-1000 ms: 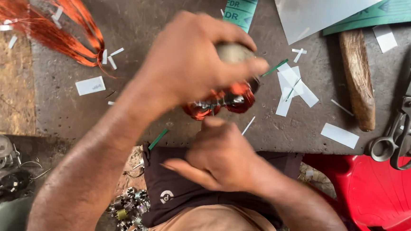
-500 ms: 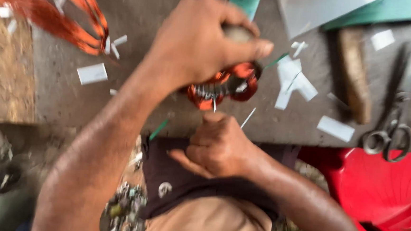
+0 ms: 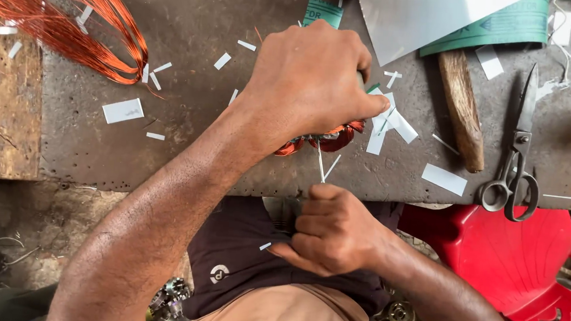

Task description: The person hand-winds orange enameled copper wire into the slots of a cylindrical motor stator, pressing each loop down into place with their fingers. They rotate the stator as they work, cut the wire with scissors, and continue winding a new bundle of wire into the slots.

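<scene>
**Two hands, one coil, right at the bench edge**

Fingers first: the left hand (image 3: pixel 316 83) is wrapped tight over the coil (image 3: pixel 323 140), knuckles up, fingers curled together and clamped down on it. Only a sliver of that copper-orange winding peeks out below the palm, sitting on the bench (image 3: pixel 187 141) close to its near edge. Below it, the right hand (image 3: pixel 334 233) is balled into a fist, fingers together, pinching a thin pale strip (image 3: pixel 320 164) that runs straight up into the coil. Fist just off the bench edge, over the lap.

Moving outward: white paper slips (image 3: pixel 387 124) lie scattered just right of the coil, one bigger slip (image 3: pixel 444 179) further right, another (image 3: pixel 123 111) off to the left. A wooden handle (image 3: pixel 462 108) lies angled beyond the slips, and scissors (image 3: pixel 513 161) rest beside it, blades pointing away, well apart from both hands. Up top, a grey sheet (image 3: pixel 426 14) overlaps a green sheet (image 3: pixel 505 25). Far left, a loose bundle of copper wire (image 3: pixel 62 24) loops across the bench and a wooden block (image 3: pixel 1 110). Down right, a red chair (image 3: pixel 524 261) sits by the right forearm.
</scene>
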